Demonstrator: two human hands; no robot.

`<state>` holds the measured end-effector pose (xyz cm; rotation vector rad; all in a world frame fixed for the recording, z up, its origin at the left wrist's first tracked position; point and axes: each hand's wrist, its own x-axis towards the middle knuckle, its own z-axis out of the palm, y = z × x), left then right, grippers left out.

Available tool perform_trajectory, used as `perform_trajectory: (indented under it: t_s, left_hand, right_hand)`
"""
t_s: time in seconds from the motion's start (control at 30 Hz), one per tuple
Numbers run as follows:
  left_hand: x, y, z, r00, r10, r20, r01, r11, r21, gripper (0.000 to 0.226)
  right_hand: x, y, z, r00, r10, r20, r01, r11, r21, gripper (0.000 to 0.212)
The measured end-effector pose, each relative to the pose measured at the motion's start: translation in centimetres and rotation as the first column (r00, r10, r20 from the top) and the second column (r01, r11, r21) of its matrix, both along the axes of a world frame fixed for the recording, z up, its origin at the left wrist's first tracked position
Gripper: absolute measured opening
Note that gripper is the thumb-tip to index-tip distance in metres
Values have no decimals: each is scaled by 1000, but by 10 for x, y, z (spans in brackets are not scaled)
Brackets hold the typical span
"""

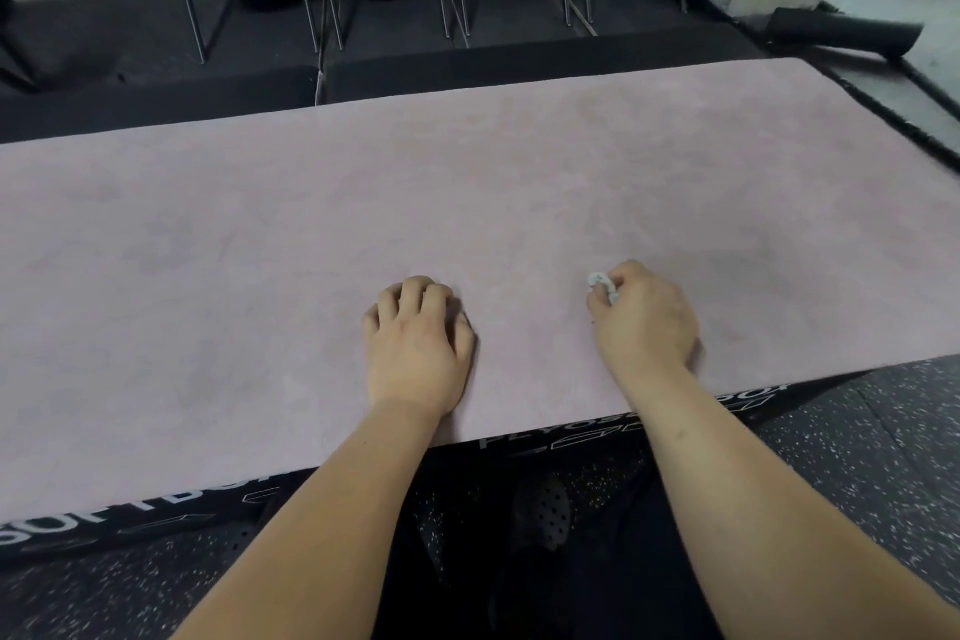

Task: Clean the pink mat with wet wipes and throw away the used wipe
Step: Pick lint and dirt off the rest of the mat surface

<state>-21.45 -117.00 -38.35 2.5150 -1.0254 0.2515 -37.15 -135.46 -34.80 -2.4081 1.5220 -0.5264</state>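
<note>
Resting both hands on the pink mat point(467, 182): our right hand point(647, 322) has its grip clamped on a wadded wipe point(601, 285), left hand point(418, 335) loosely curled, empty.

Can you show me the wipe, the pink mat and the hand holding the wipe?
wipe point(601, 284): head view, white bit past the fingers.
mat point(467, 182): head view, bare middle.
right hand point(647, 322): head view, its back.
</note>
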Motion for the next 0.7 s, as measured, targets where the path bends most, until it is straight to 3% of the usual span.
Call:
perform_trajectory:
  t_s: [0.07,0.2,0.3,0.4,0.6,0.7]
  left_hand:
    - [0,0,0,1000,2,2,-2,1000,5,22]
    - [0,0,1,1000,6,3,-6,1000,10,22]
    - [0,1,0,1000,5,-10,-5,1000,21,21]
    - [0,1,1,1000,-1,-4,2,1000,10,21]
    - [0,0,1,1000,1,-1,-1,1000,8,21]
    - [0,-1,0,1000,3,0,-3,1000,11,22]
  right_hand:
    - [9,9,-1,1000,5,25,-5,1000,7,21]
    - [49,68,-5,959,279,49,-280,960,24,20]
    - [63,89,-4,929,366,43,-368,929,41,20]
    - [53,64,-3,947,322,14,-322,947,8,21]
    - [22,-10,-1,998,43,-37,-44,998,-49,21]
    - [35,8,-4,998,70,-3,-70,996,-57,22]
